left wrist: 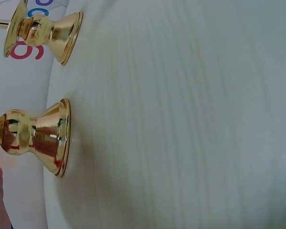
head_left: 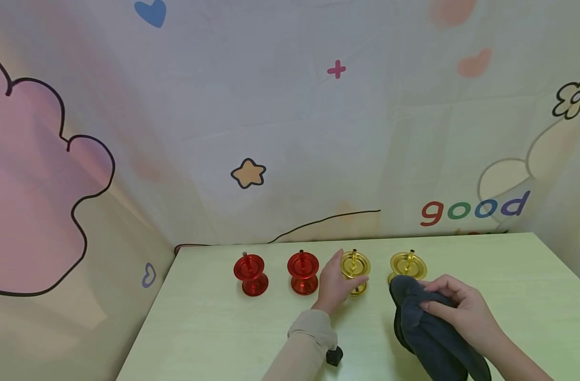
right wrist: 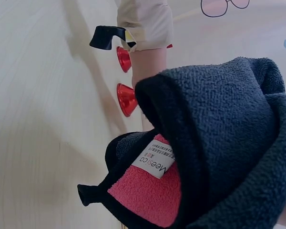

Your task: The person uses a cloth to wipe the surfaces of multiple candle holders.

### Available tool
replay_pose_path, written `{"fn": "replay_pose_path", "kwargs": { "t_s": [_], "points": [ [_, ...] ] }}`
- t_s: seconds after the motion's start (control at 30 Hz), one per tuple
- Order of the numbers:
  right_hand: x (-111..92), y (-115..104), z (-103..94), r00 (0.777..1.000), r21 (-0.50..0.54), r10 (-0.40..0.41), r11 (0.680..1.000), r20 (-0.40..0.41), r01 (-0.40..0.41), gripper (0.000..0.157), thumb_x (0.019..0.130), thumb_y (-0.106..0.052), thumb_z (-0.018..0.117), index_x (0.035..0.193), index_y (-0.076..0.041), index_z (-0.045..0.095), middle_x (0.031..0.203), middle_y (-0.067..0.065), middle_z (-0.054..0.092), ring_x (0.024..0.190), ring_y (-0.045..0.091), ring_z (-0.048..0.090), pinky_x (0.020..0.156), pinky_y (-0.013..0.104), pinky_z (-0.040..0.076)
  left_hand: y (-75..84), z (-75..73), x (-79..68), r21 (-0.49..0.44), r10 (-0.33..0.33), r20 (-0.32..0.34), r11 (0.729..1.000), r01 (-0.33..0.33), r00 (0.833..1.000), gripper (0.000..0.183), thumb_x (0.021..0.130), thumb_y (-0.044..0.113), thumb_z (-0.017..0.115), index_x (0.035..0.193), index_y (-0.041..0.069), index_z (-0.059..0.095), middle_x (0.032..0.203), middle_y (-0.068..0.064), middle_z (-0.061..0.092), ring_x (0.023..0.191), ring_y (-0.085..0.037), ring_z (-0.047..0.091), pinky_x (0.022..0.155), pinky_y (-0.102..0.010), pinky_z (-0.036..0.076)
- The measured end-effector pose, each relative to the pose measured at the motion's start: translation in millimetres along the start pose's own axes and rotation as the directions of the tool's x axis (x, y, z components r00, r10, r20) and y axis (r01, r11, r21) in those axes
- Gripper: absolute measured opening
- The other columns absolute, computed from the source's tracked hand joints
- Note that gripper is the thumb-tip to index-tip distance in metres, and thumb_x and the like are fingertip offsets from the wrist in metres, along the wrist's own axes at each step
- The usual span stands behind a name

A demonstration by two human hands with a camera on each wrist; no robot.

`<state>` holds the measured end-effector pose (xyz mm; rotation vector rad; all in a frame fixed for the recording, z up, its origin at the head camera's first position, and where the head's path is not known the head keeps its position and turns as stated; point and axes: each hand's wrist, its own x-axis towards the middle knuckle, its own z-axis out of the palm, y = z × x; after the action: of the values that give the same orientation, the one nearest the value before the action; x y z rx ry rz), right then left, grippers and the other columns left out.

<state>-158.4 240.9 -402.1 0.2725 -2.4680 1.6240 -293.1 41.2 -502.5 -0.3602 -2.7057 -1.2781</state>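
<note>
My left hand (head_left: 333, 284) holds a gold candlestick (head_left: 355, 263) by its dish, the thumb lying across the front. In the left wrist view, that candlestick's flared base (left wrist: 50, 138) stands on the table, and only a bit of the hand shows at the left edge. With thumb and fingers, my right hand (head_left: 461, 307) pinches a dark grey cloth (head_left: 420, 323), which hangs in loose folds. The right wrist view shows the cloth's black edging, pink side (right wrist: 150, 195) and white label (right wrist: 155, 159). Behind the cloth stands a second gold candlestick (head_left: 408, 264), its lower part partly hidden.
Two red candlesticks (head_left: 249, 269) (head_left: 303, 267) stand in the same row, left of my left hand. The pale wood-grain table (head_left: 213, 328) ends at a printed backdrop (head_left: 294, 121). A small black mount (head_left: 334, 356) sits at the left sleeve cuff.
</note>
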Motion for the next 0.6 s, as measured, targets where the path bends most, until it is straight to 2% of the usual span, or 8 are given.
{"fn": "replay_pose_path", "kwargs": {
  "t_s": [0.23, 0.37, 0.5, 0.6],
  "points": [
    [0.7, 2.4, -0.5, 1.000, 0.007, 0.010, 1.000, 0.000, -0.010, 0.015, 0.077, -0.002, 0.064, 0.088, 0.002, 0.055, 0.093, -0.024, 0.062, 0.090, -0.012, 0.054, 0.072, 0.007, 0.044, 4.7, -4.4, -4.2, 0.012, -0.013, -0.026, 1.000, 0.013, 1.000, 0.081, 0.066, 0.044, 0.073, 0.132, 0.010, 0.040, 0.132, -0.004, 0.047, 0.120, -0.020, 0.045, 0.098, -0.033, 0.039],
    [1.7, 1.9, -2.1, 1.000, -0.014, 0.002, 1.000, -0.012, -0.002, 0.014, 0.077, -0.003, 0.064, 0.089, 0.001, 0.056, 0.092, -0.024, 0.063, 0.090, -0.012, 0.054, 0.072, 0.006, 0.044, 8.0, -9.0, -8.4, 0.058, 0.000, -0.021, 0.998, 0.001, 1.000, 0.080, 0.065, 0.047, 0.073, 0.130, 0.012, 0.043, 0.129, -0.003, 0.049, 0.118, -0.020, 0.047, 0.096, -0.033, 0.041],
    [3.2, 1.3, -4.7, 0.999, -0.025, -0.014, 1.000, -0.037, 0.013, 0.013, 0.077, -0.002, 0.064, 0.088, 0.000, 0.057, 0.090, -0.024, 0.062, 0.089, -0.013, 0.054, 0.072, 0.005, 0.043, 13.1, -16.3, -12.9, 0.145, 0.063, 0.015, 0.987, -0.065, 0.998, 0.079, 0.065, 0.050, 0.072, 0.129, 0.013, 0.045, 0.128, -0.001, 0.050, 0.116, -0.019, 0.048, 0.095, -0.032, 0.042],
    [4.1, 1.7, -6.1, 0.998, -0.020, -0.017, 1.000, -0.053, 0.016, 0.013, 0.077, -0.001, 0.064, 0.088, -0.001, 0.057, 0.090, -0.024, 0.062, 0.089, -0.013, 0.054, 0.072, 0.005, 0.043, 16.8, -22.9, -16.0, 0.217, 0.116, 0.058, 0.968, -0.126, 0.992, 0.080, 0.065, 0.053, 0.070, 0.129, 0.013, 0.044, 0.128, 0.000, 0.050, 0.116, -0.017, 0.048, 0.095, -0.030, 0.042]
  ]
}}
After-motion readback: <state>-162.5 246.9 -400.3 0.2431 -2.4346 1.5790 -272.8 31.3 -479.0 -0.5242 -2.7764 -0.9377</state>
